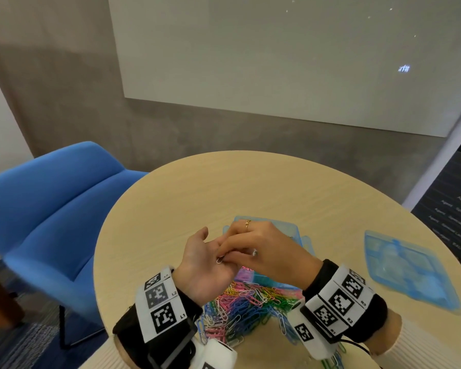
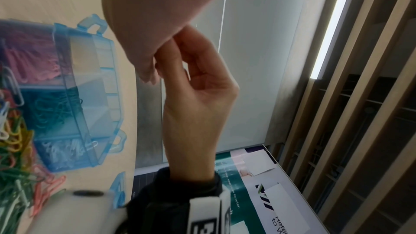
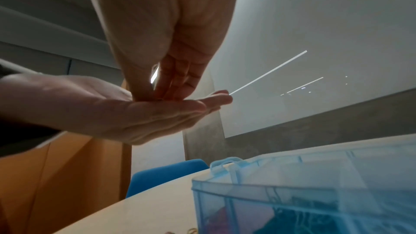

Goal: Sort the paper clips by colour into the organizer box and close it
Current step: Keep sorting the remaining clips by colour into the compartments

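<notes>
Pink, green and white clips (image 2: pixel 42 67) are sitting in the box (image 2: pixel 94 95), yet you are leaving a big pile (image 1: pixel 240 307) unsorted, your right hand (image 1: pixel 261 249) pinching a clip (image 1: pixel 219 260) on your flat left palm (image 1: pixel 205 265).

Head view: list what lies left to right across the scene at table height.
Blue chair → left hand → right hand → detached blue lid on the round table.

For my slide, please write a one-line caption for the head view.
Right hand pinches a white paper clip from the open left palm above the mixed clip pile.
</notes>
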A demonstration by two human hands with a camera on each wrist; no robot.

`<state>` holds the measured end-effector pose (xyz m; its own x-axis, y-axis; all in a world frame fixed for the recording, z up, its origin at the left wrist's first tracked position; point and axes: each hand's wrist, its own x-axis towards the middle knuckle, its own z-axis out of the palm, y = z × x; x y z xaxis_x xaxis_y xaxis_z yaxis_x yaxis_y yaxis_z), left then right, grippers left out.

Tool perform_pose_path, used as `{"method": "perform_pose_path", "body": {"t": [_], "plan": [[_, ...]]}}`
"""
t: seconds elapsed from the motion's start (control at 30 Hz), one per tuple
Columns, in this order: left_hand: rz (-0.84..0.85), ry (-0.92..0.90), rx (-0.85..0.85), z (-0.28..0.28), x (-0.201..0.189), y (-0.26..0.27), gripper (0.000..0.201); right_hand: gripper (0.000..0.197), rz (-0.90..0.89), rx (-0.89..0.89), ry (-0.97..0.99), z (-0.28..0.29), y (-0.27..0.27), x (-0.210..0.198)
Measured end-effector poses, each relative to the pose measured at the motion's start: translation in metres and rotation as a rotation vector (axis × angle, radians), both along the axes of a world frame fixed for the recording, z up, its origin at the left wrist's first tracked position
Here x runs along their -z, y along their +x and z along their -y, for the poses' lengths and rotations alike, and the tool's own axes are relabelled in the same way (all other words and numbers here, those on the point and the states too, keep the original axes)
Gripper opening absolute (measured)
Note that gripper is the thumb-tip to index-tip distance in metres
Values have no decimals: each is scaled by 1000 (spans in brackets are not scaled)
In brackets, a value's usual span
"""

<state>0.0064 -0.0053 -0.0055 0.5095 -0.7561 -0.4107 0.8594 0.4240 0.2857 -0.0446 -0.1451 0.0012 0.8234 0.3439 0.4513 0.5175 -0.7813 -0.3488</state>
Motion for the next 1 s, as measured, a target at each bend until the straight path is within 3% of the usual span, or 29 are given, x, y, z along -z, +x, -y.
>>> {"method": "perform_pose_path", "body": {"t": [0.13,0.27,0.4,0.57,0.67,0.8,0.9,1.0], "plan": [[-47,-28,-16,3,-2,-7,65,12,-4,7,-71,1,3,4],[-41,-70,1,4,0,-9,66,14,-121,36,-43,2,1,3],[-23,-59,22,5,1,-8,67,10,-196,96,180,2,-4,-2],[2,41,4,7,3,-4,55,7,-394,186,643,9,-8,-8],[15,72,35,8,1,-5,47,10,-490,224,864,15,-11,-9],[46,111,63,8,0,-7,52,21,-583,241,1114,23,-15,-10],[60,112,67,7,1,-3,54,23,-594,280,1215,33,-20,-12],[53,99,63,8,2,0,55,20,-569,348,1186,44,-27,-12]]}}
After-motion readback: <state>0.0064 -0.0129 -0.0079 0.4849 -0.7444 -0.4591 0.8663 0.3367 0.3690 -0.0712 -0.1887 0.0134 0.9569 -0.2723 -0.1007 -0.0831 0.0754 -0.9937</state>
